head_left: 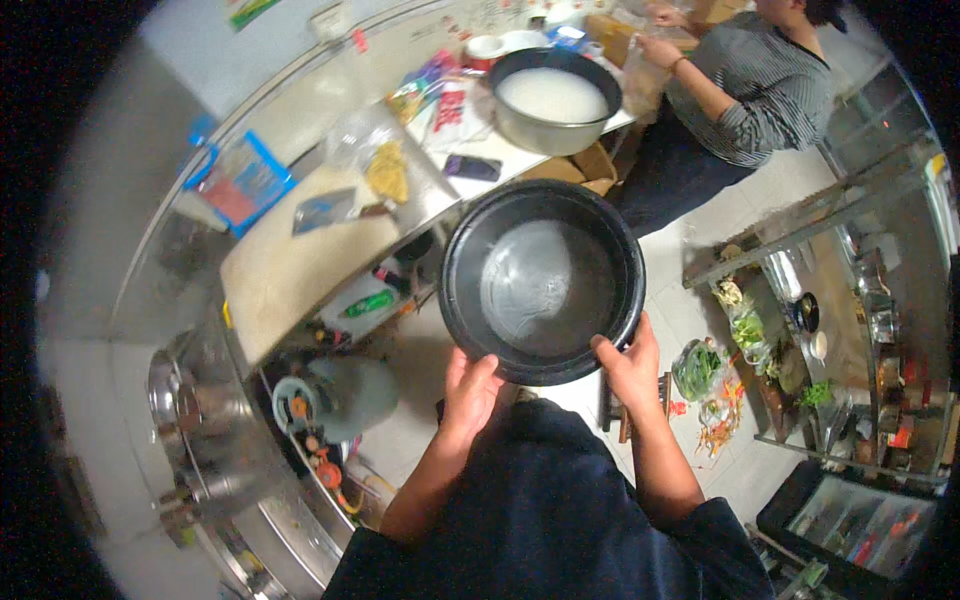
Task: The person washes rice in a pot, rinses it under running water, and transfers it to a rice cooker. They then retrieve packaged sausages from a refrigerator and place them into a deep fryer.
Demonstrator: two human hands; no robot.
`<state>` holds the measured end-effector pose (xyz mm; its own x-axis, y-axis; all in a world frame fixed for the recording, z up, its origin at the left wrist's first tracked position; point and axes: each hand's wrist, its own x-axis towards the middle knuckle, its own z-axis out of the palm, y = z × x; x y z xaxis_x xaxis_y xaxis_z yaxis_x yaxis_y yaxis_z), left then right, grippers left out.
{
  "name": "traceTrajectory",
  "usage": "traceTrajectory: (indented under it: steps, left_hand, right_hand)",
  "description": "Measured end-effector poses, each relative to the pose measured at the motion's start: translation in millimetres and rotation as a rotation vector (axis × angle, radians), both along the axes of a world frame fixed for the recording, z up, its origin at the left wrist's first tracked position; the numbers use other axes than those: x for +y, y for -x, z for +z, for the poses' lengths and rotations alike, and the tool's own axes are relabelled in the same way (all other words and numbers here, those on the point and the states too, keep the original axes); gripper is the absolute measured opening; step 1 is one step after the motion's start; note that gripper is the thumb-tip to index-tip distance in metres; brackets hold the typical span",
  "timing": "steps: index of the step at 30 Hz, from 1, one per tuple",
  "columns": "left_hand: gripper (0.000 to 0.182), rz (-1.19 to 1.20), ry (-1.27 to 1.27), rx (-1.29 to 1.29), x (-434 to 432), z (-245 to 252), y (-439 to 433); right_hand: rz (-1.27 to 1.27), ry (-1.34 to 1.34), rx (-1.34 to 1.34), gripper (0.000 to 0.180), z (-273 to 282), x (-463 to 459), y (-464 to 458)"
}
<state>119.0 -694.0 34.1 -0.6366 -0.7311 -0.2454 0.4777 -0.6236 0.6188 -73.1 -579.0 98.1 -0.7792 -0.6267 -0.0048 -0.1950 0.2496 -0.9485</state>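
A round black basin (592, 300) with a shiny inner floor is held out in front of me. My left hand (472, 390) grips its rim at the lower left, thumb on top. At the lower right, my right hand (631, 364) holds the same rim, its thumb over the edge. Nothing solid can be made out inside the basin. Beyond it, on the white table, stands a large metal pot (555, 139) with cloudy whitish contents. A dark phone (472, 167) lies between that pot and the cutting board (300, 277), on which a cleaver (324, 210) rests.
A person in a striped top (750, 82) stands at the upper right, handling a clear bag. Shelves (810, 217) with vegetables and bowls run along the right. Bagged greens (697, 371) are on the floor side. A metal counter (285, 540) is at the lower left.
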Motion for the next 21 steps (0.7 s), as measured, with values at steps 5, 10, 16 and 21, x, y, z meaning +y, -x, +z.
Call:
traceTrajectory:
  steps: [5,10,16,21]
  left_hand:
    - [0.035,-0.173,-0.018,-0.005,-58,7,118]
    - [0.041,-0.298,-0.014,0.084,-129,13,222]
    - [0.035,-0.475,-0.046,0.139,-225,21,336]
    - [0.031,-0.556,-0.051,0.076,-285,17,405]
  right_hand:
    - [-0.303,0.389,-0.378,0.009,-9,-23,127]
    - [-0.319,0.526,-0.442,0.011,7,-61,216]
    - [-0.427,0.576,-0.363,0.011,30,-132,303]
    - [-0.472,0.584,-0.275,0.008,48,-193,359]
